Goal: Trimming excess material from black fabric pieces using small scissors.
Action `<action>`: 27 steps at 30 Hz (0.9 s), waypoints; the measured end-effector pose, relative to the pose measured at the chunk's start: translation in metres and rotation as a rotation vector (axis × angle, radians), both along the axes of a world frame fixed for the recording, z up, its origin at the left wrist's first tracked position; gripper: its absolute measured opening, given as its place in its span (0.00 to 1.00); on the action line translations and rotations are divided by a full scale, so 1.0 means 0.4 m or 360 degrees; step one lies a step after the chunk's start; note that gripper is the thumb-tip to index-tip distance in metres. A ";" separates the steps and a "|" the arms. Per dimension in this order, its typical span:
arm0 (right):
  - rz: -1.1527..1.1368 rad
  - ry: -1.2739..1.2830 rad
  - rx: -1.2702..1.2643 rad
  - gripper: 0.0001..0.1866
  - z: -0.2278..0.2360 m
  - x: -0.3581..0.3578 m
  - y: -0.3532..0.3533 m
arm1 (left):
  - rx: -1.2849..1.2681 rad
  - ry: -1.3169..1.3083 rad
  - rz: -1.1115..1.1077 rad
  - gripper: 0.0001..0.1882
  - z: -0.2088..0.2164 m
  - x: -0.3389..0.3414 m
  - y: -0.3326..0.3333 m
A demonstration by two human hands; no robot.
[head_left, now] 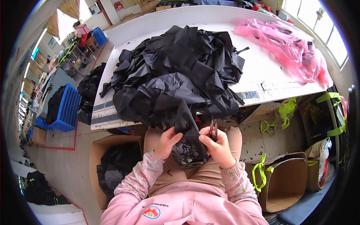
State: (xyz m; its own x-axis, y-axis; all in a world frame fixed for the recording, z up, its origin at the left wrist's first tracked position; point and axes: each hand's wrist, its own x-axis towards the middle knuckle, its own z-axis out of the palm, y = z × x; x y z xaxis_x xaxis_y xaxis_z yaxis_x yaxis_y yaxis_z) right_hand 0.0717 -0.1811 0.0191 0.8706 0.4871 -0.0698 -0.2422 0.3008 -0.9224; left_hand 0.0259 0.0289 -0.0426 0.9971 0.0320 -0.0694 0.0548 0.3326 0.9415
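Pinching a strip of black cloth between thumb and curled fingers, the left hand is nearly closed at the cloth's left edge. The right hand is closed too, its thumb against the cloth's right side, and it also holds small snips among its fingers (the blades point up, away from the body). The cloth hangs at the near edge of a white desk, above the person's lap, and its upper part meets a large heap of black fabric spread over the desk. Crumpled pink plastic lies on the desk's right side. Beside the person's left leg, a cardboard box contains more dark material; to the right is another open carton, with a bright green ribbon at its edge. Farther left, a blue crate rests on the floor.
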 end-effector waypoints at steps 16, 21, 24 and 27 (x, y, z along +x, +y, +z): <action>-0.0830 -0.0947 -0.1026 0.08 -0.037 -0.011 -0.093 | 0.0131 -0.0071 0.0075 0.13 0.100 -0.051 -0.012; -0.0526 -0.1044 -0.0535 0.13 0.028 -0.061 -0.006 | 0.0544 -0.0231 0.0155 0.18 0.103 -0.054 -0.060; -0.0362 -0.1108 -0.0647 0.16 0.037 -0.069 0.033 | 0.0618 -0.0340 0.0141 0.22 0.094 -0.069 -0.082; -0.0359 -0.0999 -0.0658 0.16 0.002 -0.069 0.037 | 0.0562 -0.0336 0.0087 0.25 0.100 -0.074 -0.085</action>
State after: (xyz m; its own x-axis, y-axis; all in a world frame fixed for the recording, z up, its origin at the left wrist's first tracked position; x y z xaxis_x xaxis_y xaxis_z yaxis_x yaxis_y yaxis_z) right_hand 0.0443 -0.1664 0.0200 0.8819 0.3354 0.3312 0.3878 -0.1169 -0.9143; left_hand -0.0038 -0.0050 -0.0028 0.9844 0.0704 0.1615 -0.1608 -0.0160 0.9869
